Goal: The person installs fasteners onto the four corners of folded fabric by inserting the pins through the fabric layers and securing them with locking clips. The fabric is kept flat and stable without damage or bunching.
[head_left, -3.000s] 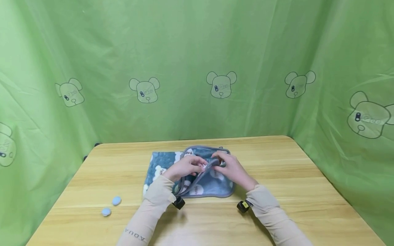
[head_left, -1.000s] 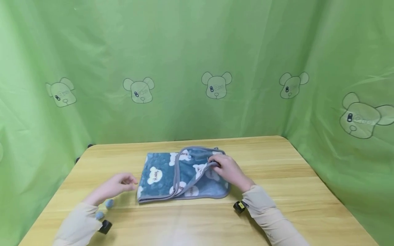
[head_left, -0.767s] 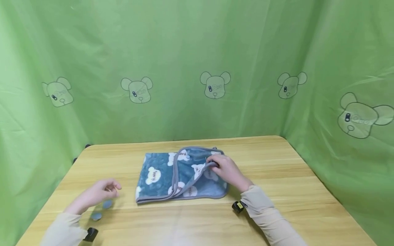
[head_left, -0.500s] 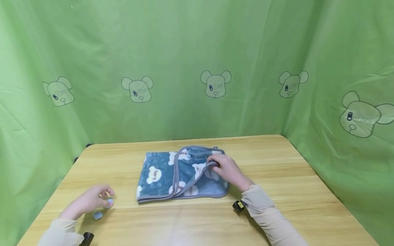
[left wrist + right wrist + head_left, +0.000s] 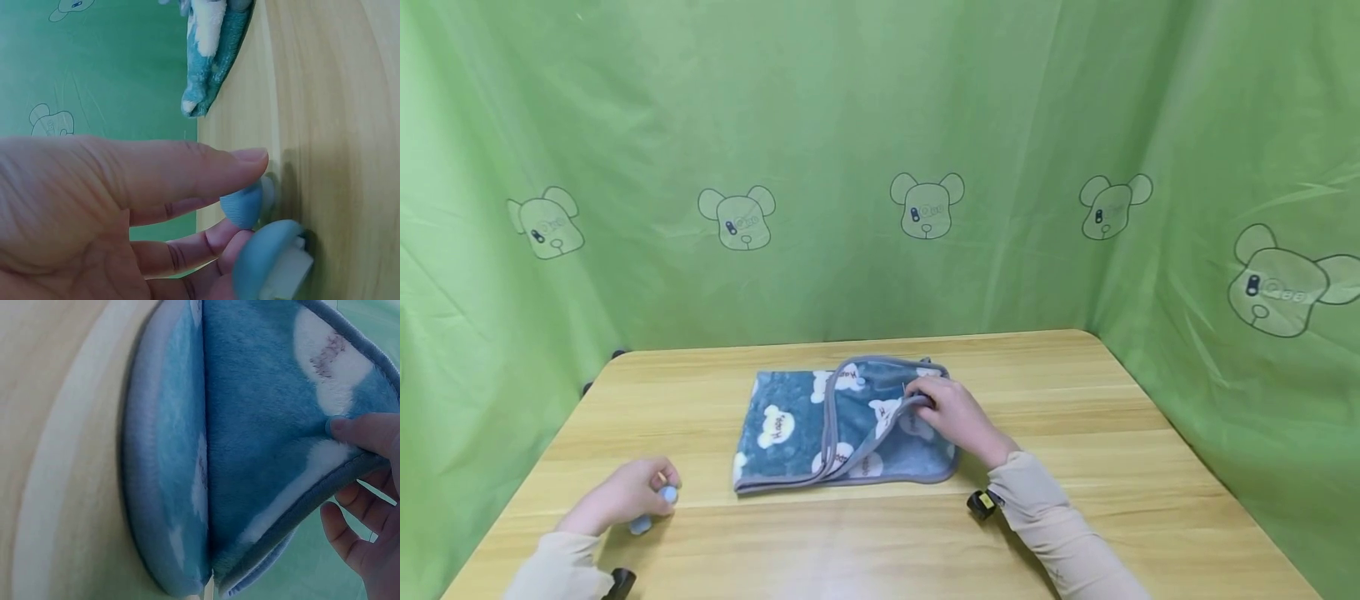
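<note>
My left hand (image 5: pixel 623 497) is low over the table at the left, its thumb and fingers pinching a small mushroom-shaped piece (image 5: pixel 242 205) with a ridged light-blue cap and a white base. A second such blue-capped piece (image 5: pixel 265 259) lies right beside those fingers, white part toward the table. In the middle of the table is a folded teal blanket (image 5: pixel 805 429) with white bear heads and grey edging. My right hand (image 5: pixel 958 417) grips its lifted edge, thumb on the plush face, fingers behind. A small light-blue spot (image 5: pixel 861 382) shows on the upper fold.
The wooden table (image 5: pixel 1075 500) has rounded far corners. Green curtains (image 5: pixel 835 275) with bear outlines hang behind it and along both sides. A black wrist camera (image 5: pixel 981 505) sits under the right sleeve, another (image 5: pixel 620 583) under the left.
My left hand has left the blanket, moved left and down to the two blue-capped pieces, and taken hold of one. My right hand has stayed on the blanket's lifted edge.
</note>
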Action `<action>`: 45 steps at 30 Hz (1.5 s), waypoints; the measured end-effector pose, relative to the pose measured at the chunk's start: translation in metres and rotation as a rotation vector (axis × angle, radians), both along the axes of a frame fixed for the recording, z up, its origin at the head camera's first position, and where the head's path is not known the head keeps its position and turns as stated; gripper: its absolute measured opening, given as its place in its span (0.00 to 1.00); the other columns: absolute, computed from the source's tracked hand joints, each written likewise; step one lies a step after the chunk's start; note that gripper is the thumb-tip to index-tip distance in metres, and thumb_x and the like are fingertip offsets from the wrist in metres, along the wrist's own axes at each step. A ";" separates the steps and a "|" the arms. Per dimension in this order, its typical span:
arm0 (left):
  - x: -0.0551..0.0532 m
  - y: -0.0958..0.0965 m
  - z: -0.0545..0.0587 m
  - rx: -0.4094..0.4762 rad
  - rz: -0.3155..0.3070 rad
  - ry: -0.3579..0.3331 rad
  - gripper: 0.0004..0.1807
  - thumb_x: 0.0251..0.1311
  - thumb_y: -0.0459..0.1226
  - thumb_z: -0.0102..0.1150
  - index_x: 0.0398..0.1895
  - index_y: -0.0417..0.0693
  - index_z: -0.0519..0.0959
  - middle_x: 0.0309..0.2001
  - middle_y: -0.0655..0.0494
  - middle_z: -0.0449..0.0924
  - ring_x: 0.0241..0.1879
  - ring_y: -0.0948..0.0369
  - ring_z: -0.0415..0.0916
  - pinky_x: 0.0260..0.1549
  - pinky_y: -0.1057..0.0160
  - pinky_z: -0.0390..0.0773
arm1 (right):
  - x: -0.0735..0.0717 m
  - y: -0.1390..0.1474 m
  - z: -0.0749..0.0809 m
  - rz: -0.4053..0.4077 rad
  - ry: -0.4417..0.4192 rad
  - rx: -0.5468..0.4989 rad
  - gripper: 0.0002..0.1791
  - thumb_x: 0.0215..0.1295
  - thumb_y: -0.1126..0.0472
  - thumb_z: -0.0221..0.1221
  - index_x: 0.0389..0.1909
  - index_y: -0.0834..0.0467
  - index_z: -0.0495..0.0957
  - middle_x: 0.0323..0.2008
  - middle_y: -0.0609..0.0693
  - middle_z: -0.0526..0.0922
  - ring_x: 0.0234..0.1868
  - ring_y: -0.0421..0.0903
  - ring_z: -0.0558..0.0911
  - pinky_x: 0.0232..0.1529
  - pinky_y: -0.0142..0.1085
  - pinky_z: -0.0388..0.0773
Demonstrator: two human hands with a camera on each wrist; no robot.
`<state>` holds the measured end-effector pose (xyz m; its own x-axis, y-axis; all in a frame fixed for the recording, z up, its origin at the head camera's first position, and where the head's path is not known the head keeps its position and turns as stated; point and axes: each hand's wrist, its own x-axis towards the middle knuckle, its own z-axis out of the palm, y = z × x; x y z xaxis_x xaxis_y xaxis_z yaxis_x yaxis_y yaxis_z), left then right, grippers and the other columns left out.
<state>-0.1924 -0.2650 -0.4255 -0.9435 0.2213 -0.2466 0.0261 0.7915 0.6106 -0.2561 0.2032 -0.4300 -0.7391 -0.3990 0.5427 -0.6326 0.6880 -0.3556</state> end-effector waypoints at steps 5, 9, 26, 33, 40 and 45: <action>-0.001 0.003 -0.003 -0.040 0.011 0.025 0.15 0.43 0.28 0.67 0.35 0.40 0.76 0.31 0.51 0.73 0.31 0.57 0.69 0.30 0.62 0.70 | 0.001 -0.001 0.001 0.000 0.003 0.005 0.12 0.52 0.70 0.67 0.38 0.57 0.82 0.40 0.53 0.87 0.44 0.51 0.85 0.49 0.44 0.82; -0.002 0.002 -0.002 -0.071 0.011 0.045 0.14 0.43 0.29 0.68 0.36 0.40 0.76 0.32 0.51 0.75 0.33 0.57 0.71 0.32 0.62 0.71 | 0.002 -0.001 0.001 -0.002 -0.004 0.009 0.12 0.53 0.71 0.67 0.38 0.57 0.82 0.40 0.53 0.87 0.45 0.51 0.85 0.49 0.44 0.81; -0.014 0.011 0.020 -0.123 -0.005 0.162 0.11 0.59 0.37 0.61 0.40 0.39 0.77 0.35 0.50 0.79 0.35 0.57 0.73 0.34 0.58 0.74 | 0.002 -0.001 0.001 0.005 0.008 0.013 0.11 0.53 0.70 0.67 0.37 0.56 0.82 0.39 0.51 0.87 0.43 0.49 0.85 0.48 0.44 0.81; -0.022 0.030 0.032 -0.122 -0.011 0.230 0.15 0.61 0.41 0.60 0.44 0.37 0.79 0.38 0.46 0.81 0.39 0.54 0.77 0.38 0.52 0.77 | 0.002 0.000 0.002 0.006 0.006 0.012 0.11 0.54 0.70 0.67 0.37 0.56 0.82 0.38 0.50 0.87 0.42 0.49 0.85 0.48 0.44 0.81; -0.034 0.066 0.040 -0.077 -0.031 0.302 0.16 0.64 0.42 0.58 0.46 0.38 0.80 0.38 0.46 0.83 0.38 0.54 0.78 0.39 0.53 0.78 | 0.001 0.000 0.002 0.014 0.008 0.015 0.10 0.54 0.69 0.67 0.36 0.55 0.82 0.37 0.49 0.87 0.42 0.48 0.85 0.48 0.44 0.81; -0.044 0.097 0.042 -0.024 -0.050 0.360 0.16 0.66 0.41 0.56 0.46 0.37 0.80 0.38 0.46 0.83 0.37 0.55 0.78 0.36 0.56 0.78 | 0.002 -0.001 0.001 0.035 0.023 0.015 0.10 0.54 0.69 0.67 0.36 0.55 0.82 0.37 0.49 0.87 0.42 0.47 0.84 0.48 0.44 0.81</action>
<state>-0.2362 -0.1683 -0.3836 -0.9590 0.2673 0.0939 0.2749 0.7978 0.5366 -0.2545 0.2017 -0.4287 -0.7119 -0.4329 0.5530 -0.6643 0.6704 -0.3306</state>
